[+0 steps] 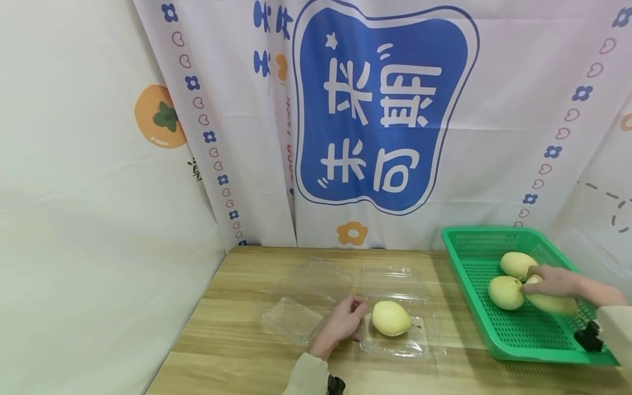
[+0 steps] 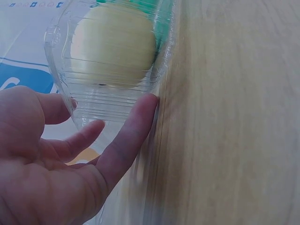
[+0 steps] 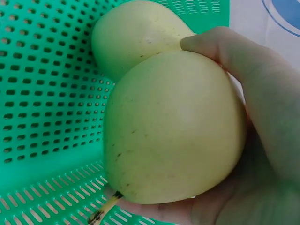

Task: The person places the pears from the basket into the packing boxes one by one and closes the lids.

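**Right hand on a pear in the green basket; left hand at the clear tray**

Right hand [image 1: 555, 281]: lower right of the head view, inside the green basket [image 1: 474, 236]. Fingers and thumb curled round a pear [image 3: 173, 126], which fills the palm in the right wrist view, its stem end toward the lower left of that frame.

Left hand [image 1: 343, 323]: lower centre of the head view, fingers relaxed and nearly straight, one fingertip [image 2: 146, 105] touching the edge of the clear tray [image 1: 419, 351]. It holds nothing.

Held pear: pale yellow-green, smooth skin with a few small dark flecks, rounded body, short brown stem. Judged firm, moderately heavy, easily bruised; best cupped round the widest part rather than pinched or lifted by the stem.

Other pears: two loose pears [image 1: 506, 292] in the basket, just beside the held one; a single pear [image 1: 391, 318] lying in the clear tray.

Clear tray: thin transparent plastic, ribbed, glossy, hinged lid [image 1: 296, 315] open to the left. Judged light, flexible and apt to slide.

Green basket: rigid plastic, rectangular, perforated floor and walls.

Table [image 1: 232, 340]: light wood-grain, matt.

Printed cloth [image 1: 380, 109]: white, with a blue panel, across the upper frame.
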A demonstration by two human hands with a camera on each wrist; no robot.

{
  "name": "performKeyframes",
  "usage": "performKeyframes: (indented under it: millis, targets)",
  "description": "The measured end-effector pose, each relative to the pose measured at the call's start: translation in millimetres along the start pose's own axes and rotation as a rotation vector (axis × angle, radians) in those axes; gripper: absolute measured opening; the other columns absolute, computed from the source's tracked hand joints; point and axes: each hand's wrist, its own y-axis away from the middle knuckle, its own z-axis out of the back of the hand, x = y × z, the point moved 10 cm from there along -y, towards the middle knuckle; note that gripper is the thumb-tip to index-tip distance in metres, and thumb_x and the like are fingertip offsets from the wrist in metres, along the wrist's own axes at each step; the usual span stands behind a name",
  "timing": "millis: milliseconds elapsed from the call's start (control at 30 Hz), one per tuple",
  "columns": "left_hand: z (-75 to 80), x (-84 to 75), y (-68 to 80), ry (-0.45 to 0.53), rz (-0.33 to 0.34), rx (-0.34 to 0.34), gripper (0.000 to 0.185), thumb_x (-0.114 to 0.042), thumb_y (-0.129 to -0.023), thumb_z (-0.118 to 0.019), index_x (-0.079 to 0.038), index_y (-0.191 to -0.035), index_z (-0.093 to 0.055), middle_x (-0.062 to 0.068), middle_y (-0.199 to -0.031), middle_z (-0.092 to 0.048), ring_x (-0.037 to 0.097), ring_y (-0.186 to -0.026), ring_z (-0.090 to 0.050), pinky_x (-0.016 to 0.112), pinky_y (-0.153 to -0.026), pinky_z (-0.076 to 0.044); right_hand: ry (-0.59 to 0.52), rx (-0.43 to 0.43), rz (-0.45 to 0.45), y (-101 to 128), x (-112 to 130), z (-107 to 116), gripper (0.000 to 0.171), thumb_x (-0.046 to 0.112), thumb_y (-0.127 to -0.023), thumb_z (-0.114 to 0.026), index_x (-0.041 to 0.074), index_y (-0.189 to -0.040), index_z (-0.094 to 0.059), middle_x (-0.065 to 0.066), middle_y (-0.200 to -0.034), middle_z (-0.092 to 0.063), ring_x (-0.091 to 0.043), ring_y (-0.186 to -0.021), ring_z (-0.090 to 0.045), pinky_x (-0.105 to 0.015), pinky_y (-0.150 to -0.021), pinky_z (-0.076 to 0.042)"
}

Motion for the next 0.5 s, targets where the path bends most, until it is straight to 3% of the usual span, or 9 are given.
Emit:
performKeyframes:
  millis: [267, 500]
  targets:
    - [0.1, 0.1, -1.3, -0.002, 0.003, 0.001, 0.029, -0.031, -0.100, -0.055, -0.009, -0.118, -0.059, 0.004, -0.100, -0.061, 0.016, -0.052, -0.059, 0.032, -0.047, -0.056, 0.015, -0.132, -0.005, 3.8, 5.3, 16.1, 0.059, 0.044, -0.096, -0.056, -0.012, -0.116, -0.057, -0.034, -0.108, -0.063, -0.040, -0.089, -0.064, -0.044, -0.066, -0.052]
    - [-0.5, -0.9, -1.3, 0.005, -0.011, 0.012, 0.030, -0.030, -0.101, -0.053, -0.008, -0.120, -0.058, 0.008, -0.107, -0.060, 0.019, -0.062, -0.060, 0.030, -0.049, -0.057, 0.008, -0.239, 0.032, 8.3, 15.4, 30.0, 0.055, 0.042, -0.097, -0.056, -0.010, -0.116, -0.059, -0.034, -0.110, -0.063, -0.043, -0.090, -0.064, -0.052, -0.069, -0.052]
